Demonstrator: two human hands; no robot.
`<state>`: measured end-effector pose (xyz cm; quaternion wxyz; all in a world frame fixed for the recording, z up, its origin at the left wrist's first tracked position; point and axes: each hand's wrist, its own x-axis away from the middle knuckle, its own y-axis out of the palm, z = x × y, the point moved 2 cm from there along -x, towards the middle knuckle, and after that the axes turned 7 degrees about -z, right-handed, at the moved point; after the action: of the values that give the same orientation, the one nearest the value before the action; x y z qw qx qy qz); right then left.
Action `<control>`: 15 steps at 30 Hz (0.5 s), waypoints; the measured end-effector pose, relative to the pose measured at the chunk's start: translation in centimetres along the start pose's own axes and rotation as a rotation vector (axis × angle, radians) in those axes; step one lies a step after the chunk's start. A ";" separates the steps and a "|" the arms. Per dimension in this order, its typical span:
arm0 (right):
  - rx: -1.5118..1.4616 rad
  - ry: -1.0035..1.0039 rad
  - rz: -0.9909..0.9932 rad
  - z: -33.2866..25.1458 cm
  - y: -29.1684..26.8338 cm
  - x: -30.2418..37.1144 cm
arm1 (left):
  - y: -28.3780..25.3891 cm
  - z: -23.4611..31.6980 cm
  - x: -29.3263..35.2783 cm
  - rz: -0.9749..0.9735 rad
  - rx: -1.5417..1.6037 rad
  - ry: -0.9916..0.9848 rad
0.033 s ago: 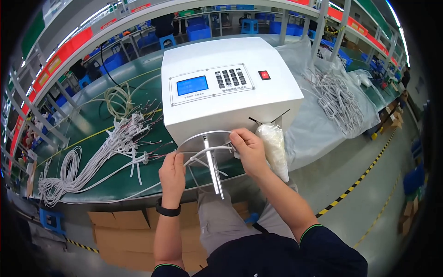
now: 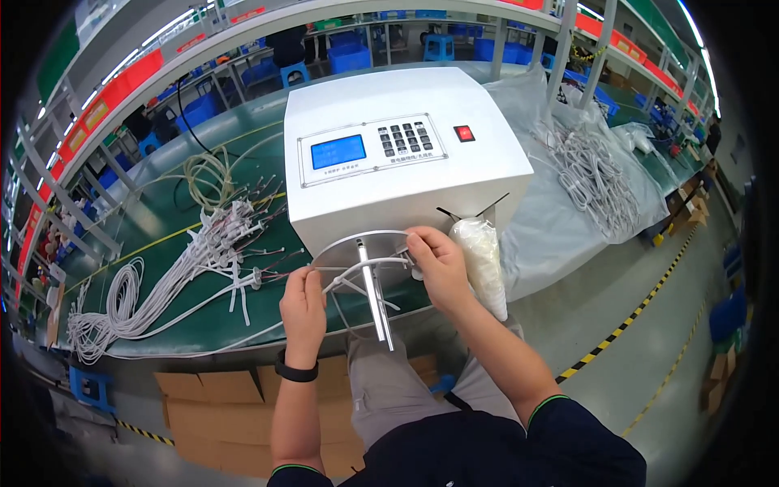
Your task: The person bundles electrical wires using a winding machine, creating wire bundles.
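A white cable [image 2: 350,273] runs across the two metal rods [image 2: 375,304] that stick out from the round metal disc [image 2: 345,247] of a white bench machine [image 2: 406,191]. My left hand [image 2: 303,308] is closed in a pinch on the cable at the disc's left side; its fingertips partly hide the hold. At the disc's right rim, my right hand [image 2: 438,264] pinches the cable's other end between thumb and index finger. A bag of small white pieces [image 2: 480,252] hangs from the machine just beside my right hand. The machine's blue screen [image 2: 338,152] is lit.
Bundled white cables [image 2: 182,272] with bare wire ends lie on the green bench [image 2: 235,321] to the left. More coiled cables [image 2: 596,178] rest on grey plastic sheeting [image 2: 544,260] at right. Cardboard [image 2: 219,422] lies below the bench. A shelf frame [image 2: 324,28] spans the back.
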<state>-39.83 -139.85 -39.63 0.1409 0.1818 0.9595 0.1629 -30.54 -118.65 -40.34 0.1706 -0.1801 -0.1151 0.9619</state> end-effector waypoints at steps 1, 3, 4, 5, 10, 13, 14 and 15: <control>0.001 -0.007 0.002 0.0 -0.3 0.3 | 0.1 0.2 0.4 -0.003 0.002 0.006; 0.447 -0.409 0.203 -0.7 -1.0 1.8 | -0.1 0.9 1.8 0.024 -0.027 0.178; 0.457 -0.387 0.229 -1.1 -0.7 3.1 | -0.5 0.8 2.5 -0.024 -0.166 0.241; 0.455 -0.388 0.228 -1.8 -0.2 3.9 | -0.7 1.7 2.4 -0.022 -0.168 0.243; 0.915 -0.665 0.044 -4.6 2.3 4.3 | -0.1 5.0 1.8 -0.116 -0.348 0.497; 0.943 -0.625 -0.037 -5.1 2.7 2.9 | -0.3 5.8 1.9 -0.148 -0.310 0.452; 0.978 -0.656 -0.078 -5.1 2.7 2.5 | -0.3 5.9 2.0 -0.193 -0.316 0.394; 1.014 -0.686 -0.120 -5.1 2.7 2.2 | -0.1 5.8 2.0 -0.192 -0.316 0.395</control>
<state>-42.67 -137.95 -34.54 0.3464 0.2140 0.8260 -0.3899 -34.45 -118.72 -35.67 0.2498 -0.3769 -0.2449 0.8577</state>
